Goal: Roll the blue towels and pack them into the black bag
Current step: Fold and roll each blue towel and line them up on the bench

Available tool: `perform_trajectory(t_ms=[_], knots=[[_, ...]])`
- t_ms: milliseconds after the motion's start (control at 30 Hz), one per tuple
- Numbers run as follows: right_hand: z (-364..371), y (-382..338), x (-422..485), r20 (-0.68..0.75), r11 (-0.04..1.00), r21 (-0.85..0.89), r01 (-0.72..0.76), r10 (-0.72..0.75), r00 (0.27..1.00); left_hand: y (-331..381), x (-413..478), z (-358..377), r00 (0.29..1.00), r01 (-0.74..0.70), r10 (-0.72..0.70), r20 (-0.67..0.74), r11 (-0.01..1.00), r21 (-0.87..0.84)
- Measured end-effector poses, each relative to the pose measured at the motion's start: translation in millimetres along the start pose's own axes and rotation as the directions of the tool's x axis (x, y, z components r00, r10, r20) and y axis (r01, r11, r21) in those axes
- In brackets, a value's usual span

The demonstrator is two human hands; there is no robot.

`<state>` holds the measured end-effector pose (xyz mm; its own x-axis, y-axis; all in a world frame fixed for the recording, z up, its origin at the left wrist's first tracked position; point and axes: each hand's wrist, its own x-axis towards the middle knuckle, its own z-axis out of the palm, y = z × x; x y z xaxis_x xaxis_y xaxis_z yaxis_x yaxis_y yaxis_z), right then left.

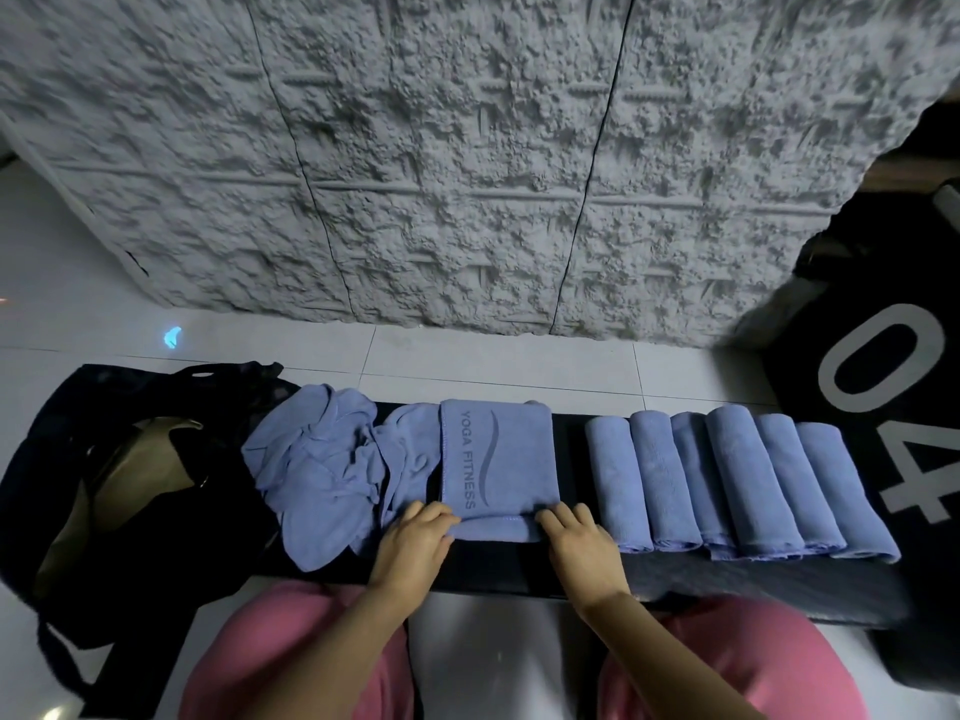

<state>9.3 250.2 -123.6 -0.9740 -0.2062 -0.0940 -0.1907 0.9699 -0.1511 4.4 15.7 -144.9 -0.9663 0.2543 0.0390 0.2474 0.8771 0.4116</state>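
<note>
Pink knees (311,657) sit below the dark counter (727,582). On it the left hand (415,537) and right hand (582,537) each pinch the near, part-rolled edge of the flat towel (498,454) — crumpled towels (317,470) and the black bag (104,459) lie to its left, six rolled towels (737,480) to its right.

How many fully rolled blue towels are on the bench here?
6. The first rolled towel lies right of the right hand; the second, third, fourth, fifth and sixth follow rightward, side by side on the bench. The third is partly overlapped.
</note>
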Motion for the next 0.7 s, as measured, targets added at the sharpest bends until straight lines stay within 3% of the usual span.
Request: perform_trajectory(t_ms=[233, 367, 433, 500, 600, 700], knots=[[-14, -2, 11, 0.145, 0.955, 0.191, -0.227, 0.201, 0.969, 13, 11, -11, 0.952, 0.281, -0.277, 0.127, 0.96, -0.012], [-17, -5, 16, 0.274, 0.932, 0.199, -0.302, 0.243, 0.93, 13, 17, -12, 0.93, 0.307, -0.311, 0.195, 0.95, 0.05], [-16, -7, 19, 0.278, 0.927, 0.178, -0.33, 0.275, 0.921, 15, 21, -10, 0.912, 0.351, -0.358, 0.199, 0.934, 0.072], [-15, -9, 21, 0.21, 0.937, 0.143, -0.32, 0.287, 0.935, 18, 24, -11, 0.915, 0.376, -0.386, 0.118, 0.921, 0.102], [-16, -8, 19, -0.001, 0.986, 0.067, -0.152, 0.152, 0.988, 15, 22, -7, 0.977, 0.211, -0.214, 0.005, 0.967, 0.141], [-12, -4, 11, -0.046, 0.998, -0.058, 0.031, -0.034, 0.998, 8, 16, -2, 0.999, 0.043, -0.038, -0.026, 0.977, 0.21]])
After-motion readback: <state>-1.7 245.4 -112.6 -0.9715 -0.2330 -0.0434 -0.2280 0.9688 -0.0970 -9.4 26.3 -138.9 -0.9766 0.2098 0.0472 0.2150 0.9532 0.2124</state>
